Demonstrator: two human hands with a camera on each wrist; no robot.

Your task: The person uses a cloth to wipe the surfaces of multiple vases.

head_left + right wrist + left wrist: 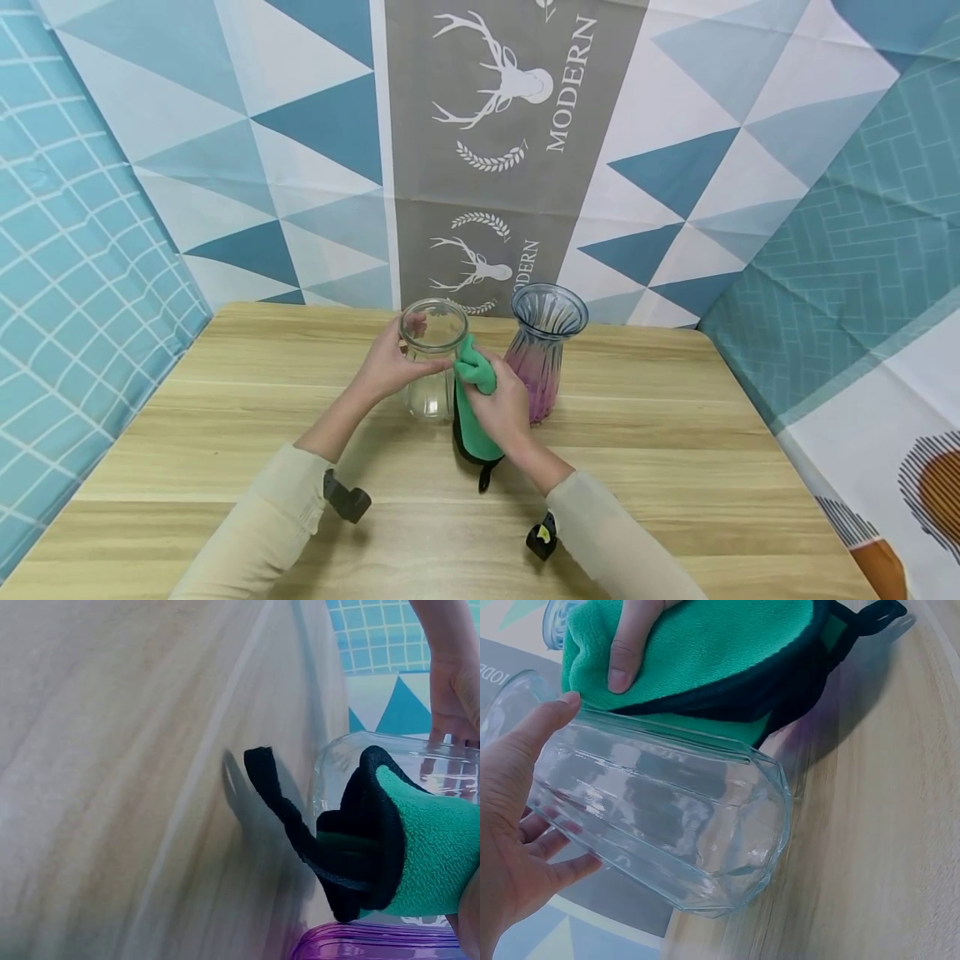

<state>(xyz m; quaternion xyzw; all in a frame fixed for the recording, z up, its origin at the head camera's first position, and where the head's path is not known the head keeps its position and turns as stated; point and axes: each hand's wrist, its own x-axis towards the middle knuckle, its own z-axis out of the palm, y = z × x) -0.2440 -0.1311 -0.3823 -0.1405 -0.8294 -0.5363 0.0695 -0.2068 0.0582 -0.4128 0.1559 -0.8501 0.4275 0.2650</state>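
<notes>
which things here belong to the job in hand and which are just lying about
Part of the job:
clear glass jar, held in the left grip
green cloth, held in the right grip

Apparently just there:
pink-and-blue vase, standing unheld
wooden table
patterned backdrop

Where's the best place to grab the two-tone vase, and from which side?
Probably the narrow neck of the two-tone vase, from the right: it pinches in below the flared rim, while the right hand with the green cloth crowds its left.
</notes>
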